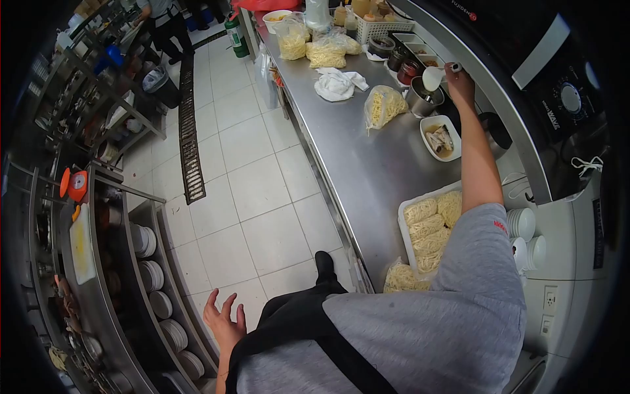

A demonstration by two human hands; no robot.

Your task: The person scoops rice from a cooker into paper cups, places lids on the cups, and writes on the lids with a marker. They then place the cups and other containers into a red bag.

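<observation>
My right hand is closed around the handle of a white ladle. The ladle's bowl is tilted over a steel pot on the counter. Just in front of the pot stands a white bowl with pieces of food in broth. A plastic bag of yellow noodles lies to the left of the pot. My left hand hangs above the floor at my side, fingers apart, holding nothing.
A white tray of noodle portions sits on the steel counter near my body. Farther back lie a white cloth and more noodle bags. Plate shelves stand at left. Another person is in the background.
</observation>
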